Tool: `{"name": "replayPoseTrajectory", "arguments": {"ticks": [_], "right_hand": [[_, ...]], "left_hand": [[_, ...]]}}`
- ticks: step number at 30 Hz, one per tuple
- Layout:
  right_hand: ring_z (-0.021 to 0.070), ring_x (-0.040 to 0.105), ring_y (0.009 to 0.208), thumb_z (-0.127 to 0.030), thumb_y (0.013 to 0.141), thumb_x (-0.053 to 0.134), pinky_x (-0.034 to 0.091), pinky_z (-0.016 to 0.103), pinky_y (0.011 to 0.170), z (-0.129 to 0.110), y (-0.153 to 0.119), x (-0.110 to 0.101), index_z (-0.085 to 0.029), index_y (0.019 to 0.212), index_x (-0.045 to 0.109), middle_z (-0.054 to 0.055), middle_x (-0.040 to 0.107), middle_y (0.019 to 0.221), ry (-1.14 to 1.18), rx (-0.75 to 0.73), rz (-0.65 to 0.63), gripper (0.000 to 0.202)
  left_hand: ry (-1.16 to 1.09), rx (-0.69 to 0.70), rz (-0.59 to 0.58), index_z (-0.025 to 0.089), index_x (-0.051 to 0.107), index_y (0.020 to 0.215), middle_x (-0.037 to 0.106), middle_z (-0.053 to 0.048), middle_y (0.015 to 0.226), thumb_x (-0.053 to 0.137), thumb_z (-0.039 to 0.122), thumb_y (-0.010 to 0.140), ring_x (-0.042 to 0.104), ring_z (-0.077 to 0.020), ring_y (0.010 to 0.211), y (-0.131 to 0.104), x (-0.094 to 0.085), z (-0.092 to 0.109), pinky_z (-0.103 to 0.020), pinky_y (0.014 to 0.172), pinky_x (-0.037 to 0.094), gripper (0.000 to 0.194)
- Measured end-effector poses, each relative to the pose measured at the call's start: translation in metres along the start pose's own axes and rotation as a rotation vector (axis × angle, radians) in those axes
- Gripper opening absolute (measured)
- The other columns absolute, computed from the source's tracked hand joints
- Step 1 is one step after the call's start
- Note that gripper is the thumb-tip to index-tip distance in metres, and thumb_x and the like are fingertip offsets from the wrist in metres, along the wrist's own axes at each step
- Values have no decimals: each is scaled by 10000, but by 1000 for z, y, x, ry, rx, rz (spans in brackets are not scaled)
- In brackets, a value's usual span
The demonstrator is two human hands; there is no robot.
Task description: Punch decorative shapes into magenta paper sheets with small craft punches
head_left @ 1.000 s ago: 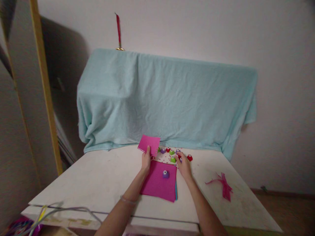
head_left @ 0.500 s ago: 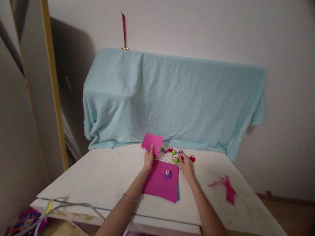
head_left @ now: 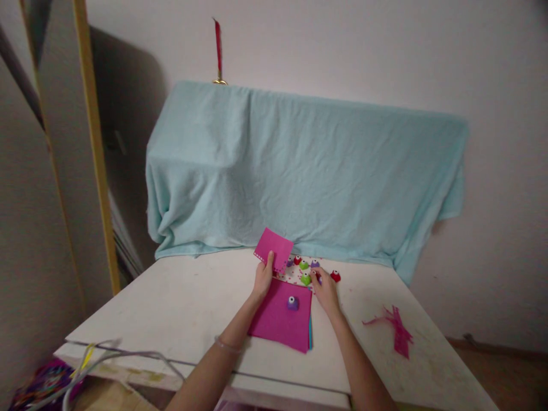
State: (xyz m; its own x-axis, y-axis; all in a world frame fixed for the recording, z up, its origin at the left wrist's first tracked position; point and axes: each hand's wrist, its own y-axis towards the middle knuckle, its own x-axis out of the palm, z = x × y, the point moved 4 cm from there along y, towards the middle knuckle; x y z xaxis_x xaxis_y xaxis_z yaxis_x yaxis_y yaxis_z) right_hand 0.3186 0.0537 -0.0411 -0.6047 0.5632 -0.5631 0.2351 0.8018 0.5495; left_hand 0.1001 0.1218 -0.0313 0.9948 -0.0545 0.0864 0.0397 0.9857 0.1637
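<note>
My left hand [head_left: 263, 278] grips a pink sheet of paper [head_left: 274, 246], thumb on top; small holes run along the sheet's lower edge. My right hand [head_left: 324, 288] is closed at the fingertips on a small paper punch [head_left: 314, 274], mostly hidden by the fingers; a bit of red shows. Around it stand more small punches: a green one [head_left: 305, 278], another green one [head_left: 303, 265], a purple one [head_left: 315, 263] and a red one [head_left: 335, 276]. Below both hands lies a stack of coloured paper [head_left: 278, 322], magenta on top, with a purple punch [head_left: 293, 303] on it.
Tiny punched-out paper bits [head_left: 291, 276] are scattered on the white table [head_left: 188, 302]. Pink paper scraps [head_left: 400, 334] lie to the right. A light blue cloth [head_left: 299, 171] hangs along the back. Grey cables [head_left: 128, 354] cross the front left edge.
My left hand and the pink sheet have moved slightly right, and the sheet has tilted clockwise. My right hand stays nearly in place, with red now showing at its fingertips.
</note>
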Motion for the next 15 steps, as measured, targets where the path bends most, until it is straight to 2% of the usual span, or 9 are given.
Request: {"name": "replayPoseTrajectory", "arguments": {"ticks": [5, 10, 15], "right_hand": [[238, 636, 835, -362, 864, 467, 479, 323, 761, -5, 0, -4, -190, 937, 674, 95, 699, 875, 5, 4, 16, 279], [237, 633, 866, -362, 875, 452, 473, 328, 789, 2, 0, 0, -191, 966, 661, 93, 694, 901, -9, 2, 6, 285], [233, 629, 878, -362, 874, 454, 466, 328, 802, 9, 1, 4, -195, 979, 656, 87, 691, 922, -22, -2, -4, 282]], "left_hand": [[-66, -10, -127, 128, 640, 643, 648, -83, 568, 403, 696, 829, 584, -168, 500, 1, 8, -4, -259, 527, 442, 642], [-195, -39, -250, 138, 622, 644, 631, -73, 560, 652, 574, 733, 570, -162, 495, 1, 17, -6, -282, 555, 479, 446], [-153, -90, -255, 147, 657, 673, 687, -99, 661, 725, 453, 690, 628, -203, 599, -6, 21, 0, -329, 634, 525, 314]]}}
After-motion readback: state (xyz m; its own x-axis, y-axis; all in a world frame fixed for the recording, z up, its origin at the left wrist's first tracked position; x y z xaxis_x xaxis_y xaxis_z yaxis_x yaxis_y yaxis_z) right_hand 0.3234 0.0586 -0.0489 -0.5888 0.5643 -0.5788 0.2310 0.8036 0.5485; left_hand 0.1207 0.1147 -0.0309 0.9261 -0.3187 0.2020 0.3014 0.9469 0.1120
